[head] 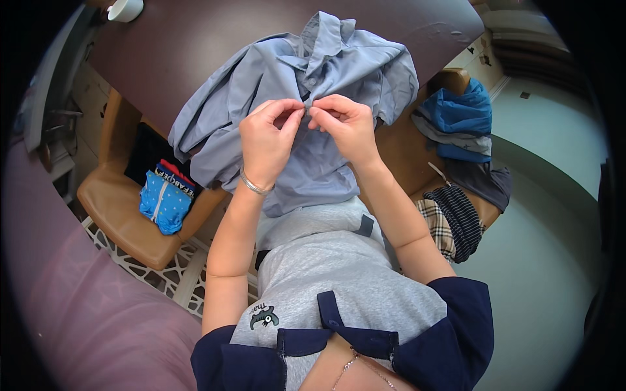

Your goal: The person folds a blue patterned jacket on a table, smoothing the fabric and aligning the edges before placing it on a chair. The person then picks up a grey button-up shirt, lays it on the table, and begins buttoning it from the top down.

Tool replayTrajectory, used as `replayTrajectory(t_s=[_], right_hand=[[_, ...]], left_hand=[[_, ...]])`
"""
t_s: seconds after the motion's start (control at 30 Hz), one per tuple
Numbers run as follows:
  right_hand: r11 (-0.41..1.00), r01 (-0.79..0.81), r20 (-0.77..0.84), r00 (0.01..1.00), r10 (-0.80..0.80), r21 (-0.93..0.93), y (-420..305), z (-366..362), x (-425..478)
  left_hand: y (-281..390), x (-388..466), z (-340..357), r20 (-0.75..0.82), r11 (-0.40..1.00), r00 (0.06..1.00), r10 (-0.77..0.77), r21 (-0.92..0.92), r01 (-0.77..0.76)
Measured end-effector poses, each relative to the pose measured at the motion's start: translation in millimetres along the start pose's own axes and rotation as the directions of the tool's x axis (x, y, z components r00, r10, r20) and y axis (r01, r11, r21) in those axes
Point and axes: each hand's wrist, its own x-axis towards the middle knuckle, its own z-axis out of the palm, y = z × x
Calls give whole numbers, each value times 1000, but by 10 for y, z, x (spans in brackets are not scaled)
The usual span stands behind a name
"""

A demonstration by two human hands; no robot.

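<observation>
A grey-blue collared shirt [274, 78] lies spread over the near edge of the table, its collar at the far end and its lower part hanging toward my lap. Both hands meet at the front opening, below a button [311, 81] near the collar. My left hand [269, 132] pinches the placket between thumb and forefinger. Right beside it, my right hand [345, 122] pinches the same strip from the other side. Whatever small part sits between the fingertips is mostly hidden.
A dark brown table [195, 44] bears a white cup [125, 10] at far left. On a tan chair [127, 220] at left lies a folded blue garment [166, 200]. Several clothes, including a blue garment [459, 110] and a striped one [457, 215], rest on the right-hand seat [401, 161].
</observation>
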Motion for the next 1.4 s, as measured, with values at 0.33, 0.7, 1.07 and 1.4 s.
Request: replayTrajectory(t_s=[0.33, 0.7, 1.07, 1.4], right_hand=[[986, -141, 71, 988, 135, 93, 6, -47, 8], [998, -7, 30, 1000, 5, 67, 68, -41, 38], [873, 285, 22, 953, -301, -396, 4, 12, 71], [817, 332, 25, 931, -364, -472, -36, 76, 47]], left_hand=[[-129, 4, 36, -18, 960, 989, -145, -244, 136], [-162, 55, -56, 225, 886, 947, -229, -355, 299], [-106, 96, -16, 221, 810, 928, -299, -456, 369], [-242, 44, 98, 125, 802, 961, -249, -530, 276]])
